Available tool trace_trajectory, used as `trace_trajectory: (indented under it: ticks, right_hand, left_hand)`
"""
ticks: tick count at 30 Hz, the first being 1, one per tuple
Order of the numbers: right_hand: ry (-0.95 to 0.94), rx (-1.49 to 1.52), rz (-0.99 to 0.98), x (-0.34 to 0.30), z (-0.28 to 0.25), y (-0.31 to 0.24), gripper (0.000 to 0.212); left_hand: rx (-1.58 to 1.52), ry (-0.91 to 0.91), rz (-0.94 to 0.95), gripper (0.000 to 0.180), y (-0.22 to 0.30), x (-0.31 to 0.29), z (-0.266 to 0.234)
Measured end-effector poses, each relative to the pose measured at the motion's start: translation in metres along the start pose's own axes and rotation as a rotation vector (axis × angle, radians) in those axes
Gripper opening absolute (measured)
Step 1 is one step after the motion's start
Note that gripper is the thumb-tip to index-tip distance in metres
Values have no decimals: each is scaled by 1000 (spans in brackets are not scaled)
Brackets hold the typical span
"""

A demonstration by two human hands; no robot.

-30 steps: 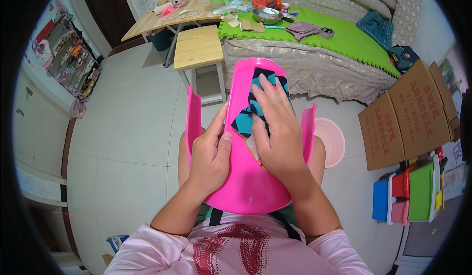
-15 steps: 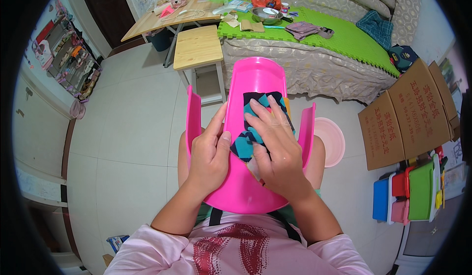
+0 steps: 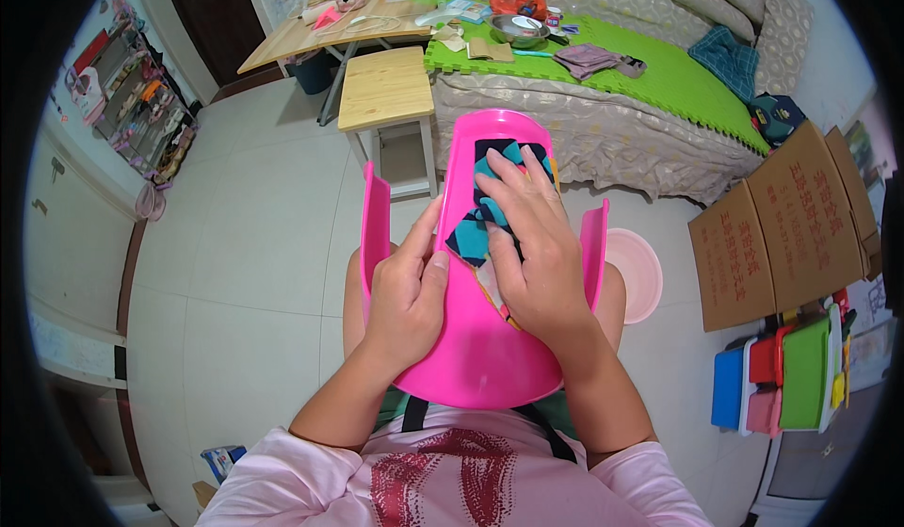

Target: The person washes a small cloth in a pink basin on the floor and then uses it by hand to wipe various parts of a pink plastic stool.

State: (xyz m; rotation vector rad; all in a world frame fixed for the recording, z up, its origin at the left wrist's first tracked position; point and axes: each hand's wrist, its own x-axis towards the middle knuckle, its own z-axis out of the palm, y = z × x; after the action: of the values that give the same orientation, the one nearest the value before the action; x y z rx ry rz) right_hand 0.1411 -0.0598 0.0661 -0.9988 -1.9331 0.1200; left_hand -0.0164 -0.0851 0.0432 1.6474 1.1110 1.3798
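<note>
Left hand (image 3: pixel 405 299) grips seat (image 3: pixel 476 372) edge — steadying it, we judge; right hand (image 3: pixel 539 259), fingers spread, presses cloth (image 3: pixel 467 241) down.

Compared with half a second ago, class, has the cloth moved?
Yes: judged against the pink plastic piece, the cloth has slid forward, away from the person, toward the piece's far end.

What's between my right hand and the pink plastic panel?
A teal and black cloth lies between your right hand and the pink panel, in the head view.
</note>
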Motion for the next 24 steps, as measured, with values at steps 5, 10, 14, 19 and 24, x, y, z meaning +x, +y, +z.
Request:
trace_trajectory:
  ticks: [5,10,14,19,24]
  right_hand:
    - [-17,-7,-20,-6,-2,-3,43]
    - [-27,-2,-34,-15,-2,-11,43]
    - [-24,-41,-56,-22,-3,-17,43]
    - [-57,-92,-109,-28,-7,-25,38]
    - [-51,-71,-124,-25,-6,-23,33]
  left_hand:
    - [14,-24,-26,49,-2,-1,-1]
    - [-55,4,18,51,0,1,1]
    - [3,-21,6,51,0,1,-1]
    - [-57,-44,-70,51,2,1,-3]
    - [-129,-34,-46,56,-6,3,-1]
